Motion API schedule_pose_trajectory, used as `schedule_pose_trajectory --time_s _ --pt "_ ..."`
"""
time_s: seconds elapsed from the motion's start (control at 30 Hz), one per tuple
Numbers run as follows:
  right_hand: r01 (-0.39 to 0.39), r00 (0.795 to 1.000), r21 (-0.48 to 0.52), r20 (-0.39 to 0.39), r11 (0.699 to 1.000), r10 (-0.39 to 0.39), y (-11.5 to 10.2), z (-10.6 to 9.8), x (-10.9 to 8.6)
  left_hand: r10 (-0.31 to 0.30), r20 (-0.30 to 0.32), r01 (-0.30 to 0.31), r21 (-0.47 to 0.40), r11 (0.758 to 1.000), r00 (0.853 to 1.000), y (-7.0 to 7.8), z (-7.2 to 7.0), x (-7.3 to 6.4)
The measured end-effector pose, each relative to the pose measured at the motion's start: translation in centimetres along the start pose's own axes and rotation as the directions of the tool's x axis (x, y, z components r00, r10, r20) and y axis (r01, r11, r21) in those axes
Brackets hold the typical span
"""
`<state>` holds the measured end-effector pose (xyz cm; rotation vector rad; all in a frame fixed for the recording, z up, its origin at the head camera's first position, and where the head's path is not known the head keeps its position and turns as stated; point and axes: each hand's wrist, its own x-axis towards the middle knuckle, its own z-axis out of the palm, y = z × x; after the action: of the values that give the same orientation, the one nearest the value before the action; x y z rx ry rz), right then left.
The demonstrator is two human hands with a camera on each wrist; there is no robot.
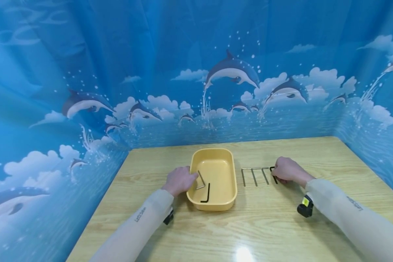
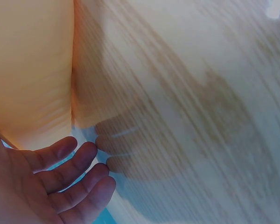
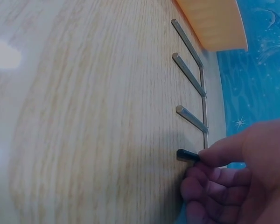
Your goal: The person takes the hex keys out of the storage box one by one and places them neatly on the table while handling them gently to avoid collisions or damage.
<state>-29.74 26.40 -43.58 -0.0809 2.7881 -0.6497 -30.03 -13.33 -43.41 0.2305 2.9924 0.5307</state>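
Observation:
At the left side of a yellow tray, my left hand holds the rim, thumb over the edge; in the left wrist view its other fingers hang loosely curled outside the wall. Inside the tray lie a silver hex key and a black hex key. To the right, my right hand pinches another black hex key between thumb and fingers, close over the table. It is the rightmost of a row, beside three silver hex keys.
The tray and the row of keys are on a light wood-grain table. A blue curtain printed with dolphins and clouds hangs behind the table and along both sides.

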Motion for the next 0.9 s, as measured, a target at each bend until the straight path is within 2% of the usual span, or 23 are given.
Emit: schedule_pose_trajectory --time_s 0.37,0.6,0.73,0.9 --pt "0.007 1.000 0.011 -0.002 1.000 -0.007 -0.4 -0.3 0.1 -0.005 -0.002 0.005 -0.004 1.000 1.000 -0.3 0.1 0.1" --pt "0.006 1.000 -0.065 -0.016 0.998 -0.007 -1.1 -0.7 -0.2 -0.004 0.004 0.004 0.001 1.000 1.000 -0.2 0.1 0.0" --pt "0.054 0.998 -0.090 -0.019 0.994 -0.056 -3.7 -1.6 -1.1 0.013 0.002 -0.013 0.016 1.000 1.000 -0.3 0.1 0.1" --pt "0.149 0.989 -0.102 -0.001 0.983 -0.150 -8.5 -2.4 -1.6 0.014 0.002 -0.014 0.016 1.000 1.000 -0.2 0.2 0.2"
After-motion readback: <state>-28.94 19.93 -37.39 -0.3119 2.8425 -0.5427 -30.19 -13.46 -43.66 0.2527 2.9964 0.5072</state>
